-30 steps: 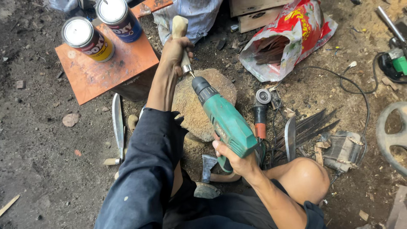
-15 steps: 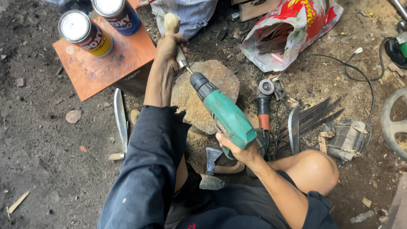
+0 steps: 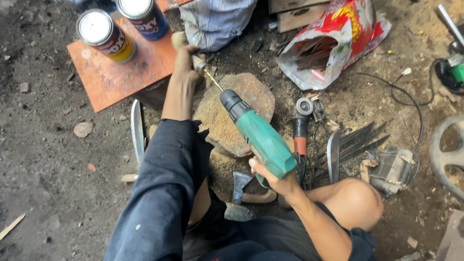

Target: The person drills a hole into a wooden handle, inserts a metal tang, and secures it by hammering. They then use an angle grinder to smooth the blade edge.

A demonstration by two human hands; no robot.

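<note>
The left hand (image 3: pixel 186 60) has its fingers closed round a wooden handle (image 3: pixel 180 40) braced over the flat stone (image 3: pixel 241 104); the right hand (image 3: pixel 270 176) grips the green drill (image 3: pixel 258 135), whose bit (image 3: pixel 212 79) meets the handle's end just beside those fingers; drilling seems under way, depth hidden.

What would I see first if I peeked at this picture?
Probably the green power drill in the middle, held by the right hand, its bit pointing into a wooden handle that the left hand grips over a flat stone. Next, two shiny-topped cans on an orange board at the upper left, and a bright red bag at the upper right.
</note>
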